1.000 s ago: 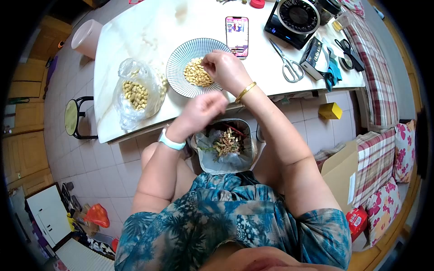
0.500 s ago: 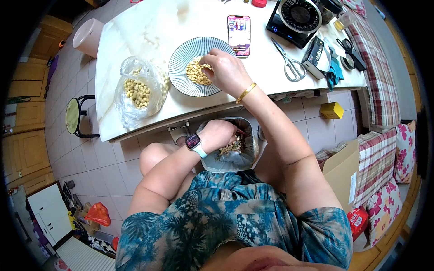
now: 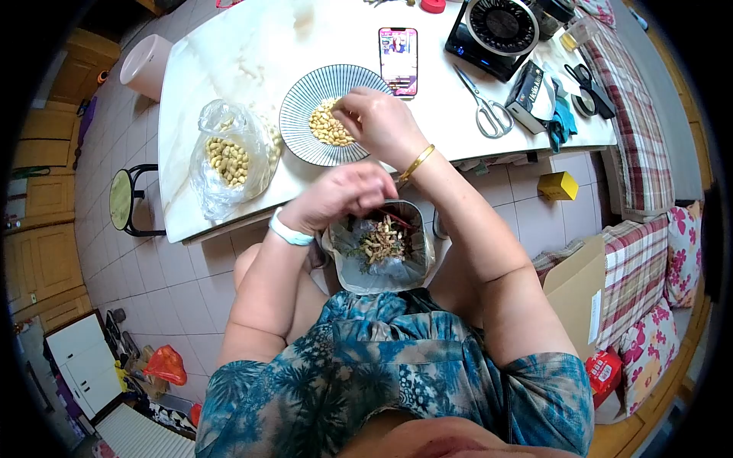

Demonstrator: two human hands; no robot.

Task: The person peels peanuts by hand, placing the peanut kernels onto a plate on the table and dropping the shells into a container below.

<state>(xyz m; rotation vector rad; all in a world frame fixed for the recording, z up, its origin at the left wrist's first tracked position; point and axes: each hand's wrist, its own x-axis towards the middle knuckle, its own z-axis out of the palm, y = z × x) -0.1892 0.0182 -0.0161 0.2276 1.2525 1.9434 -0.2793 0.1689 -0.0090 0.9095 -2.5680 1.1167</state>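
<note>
Over the right part of a striped plate (image 3: 299, 131) hangs my right hand (image 3: 379, 126), fingers bent, near a heap of pale shelled nuts (image 3: 327, 127). Whether its fingertips hold anything is hidden. My left hand (image 3: 347, 195), slightly blurred and with curled fingers, is between the plate and a lined bin (image 3: 350, 270); its contents cannot be made out. Shells and scraps (image 3: 384, 243) lie in the bin between my knees. Left of the plate, a clear plastic bag (image 3: 217, 202) holds unshelled nuts (image 3: 227, 162).
On the table (image 3: 191, 84) are a phone (image 3: 398, 62), scissors (image 3: 493, 114), a small fan (image 3: 502, 27), a box (image 3: 527, 98) and a blue cloth (image 3: 563, 124). A stool (image 3: 121, 198) stands left; a yellow box (image 3: 558, 186) is on the floor.
Half a second ago my left hand was down in the bin; now it is raised near the table edge. My right hand has stayed over the plate.
</note>
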